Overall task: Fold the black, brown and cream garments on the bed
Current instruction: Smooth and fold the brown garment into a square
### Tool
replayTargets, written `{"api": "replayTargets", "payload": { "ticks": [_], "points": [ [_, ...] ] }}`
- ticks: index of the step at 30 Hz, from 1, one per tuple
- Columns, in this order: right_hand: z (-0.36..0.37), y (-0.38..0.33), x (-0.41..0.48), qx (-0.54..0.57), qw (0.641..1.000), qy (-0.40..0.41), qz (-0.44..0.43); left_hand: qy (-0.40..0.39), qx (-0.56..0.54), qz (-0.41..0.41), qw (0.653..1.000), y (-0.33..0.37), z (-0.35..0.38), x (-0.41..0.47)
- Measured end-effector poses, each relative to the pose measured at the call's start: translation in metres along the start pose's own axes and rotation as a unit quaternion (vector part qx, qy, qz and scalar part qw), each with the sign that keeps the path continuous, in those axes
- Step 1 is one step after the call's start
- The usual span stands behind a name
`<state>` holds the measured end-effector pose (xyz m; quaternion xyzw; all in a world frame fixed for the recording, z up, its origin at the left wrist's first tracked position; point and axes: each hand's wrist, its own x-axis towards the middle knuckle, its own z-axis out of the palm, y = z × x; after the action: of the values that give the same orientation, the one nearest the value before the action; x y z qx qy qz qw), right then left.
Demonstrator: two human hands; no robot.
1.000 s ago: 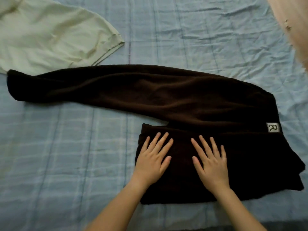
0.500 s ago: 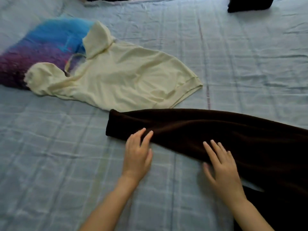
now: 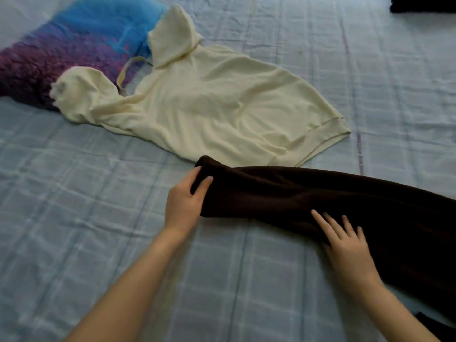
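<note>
A dark brown garment (image 3: 308,193) lies across the bed from the centre to the right edge, its long leg stretched leftward. My left hand (image 3: 186,201) grips the end of that leg, thumb on top and fingers under the cloth. My right hand (image 3: 345,245) lies flat with straight fingers on the leg's lower edge. A cream short-sleeved top (image 3: 209,104) is spread out just behind the brown garment, touching its end. A black garment (image 3: 424,3) shows partly at the top right corner.
The bed is covered with a light blue checked sheet (image 3: 86,218). A fluffy blue and purple pillow (image 3: 61,50) sits at the top left, partly under the cream top's sleeves.
The view swung left from the folded part to the stretched leg. My left hand went from flat beside the leg's end to gripping it. My right hand stayed flat, further along the leg.
</note>
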<state>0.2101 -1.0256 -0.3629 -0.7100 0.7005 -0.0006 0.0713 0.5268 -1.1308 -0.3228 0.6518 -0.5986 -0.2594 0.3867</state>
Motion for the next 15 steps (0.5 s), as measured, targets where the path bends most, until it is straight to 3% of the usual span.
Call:
{"api": "replayTargets", "payload": {
  "ticks": [3, 6, 10, 12, 13, 15],
  "points": [
    [-0.029, 0.023, -0.007, 0.035, 0.996, 0.047, -0.061, 0.031, -0.020, 0.064, 0.997, 0.013, -0.030, 0.019],
    [-0.052, 0.032, -0.019, -0.005, 0.994, -0.020, -0.104, 0.019, -0.019, 0.047, 0.999, 0.016, -0.043, 0.038],
    [-0.044, 0.016, -0.020, -0.031, 0.978, -0.196, -0.069, -0.068, 0.082, -0.141, 0.984, -0.029, -0.026, 0.036],
    [-0.031, 0.009, -0.014, 0.000, 0.979, -0.199, -0.044, -0.073, 0.184, -0.209, 0.958, -0.039, -0.016, 0.026],
    [-0.026, 0.002, -0.010, 0.030, 0.987, -0.151, -0.038, -0.052, 0.247, -0.184, 0.950, -0.035, -0.009, 0.020],
    [-0.019, -0.023, 0.003, 0.068, 0.996, -0.044, -0.031, -0.031, 0.326, -0.002, 0.945, -0.015, 0.012, 0.005]
  ]
}}
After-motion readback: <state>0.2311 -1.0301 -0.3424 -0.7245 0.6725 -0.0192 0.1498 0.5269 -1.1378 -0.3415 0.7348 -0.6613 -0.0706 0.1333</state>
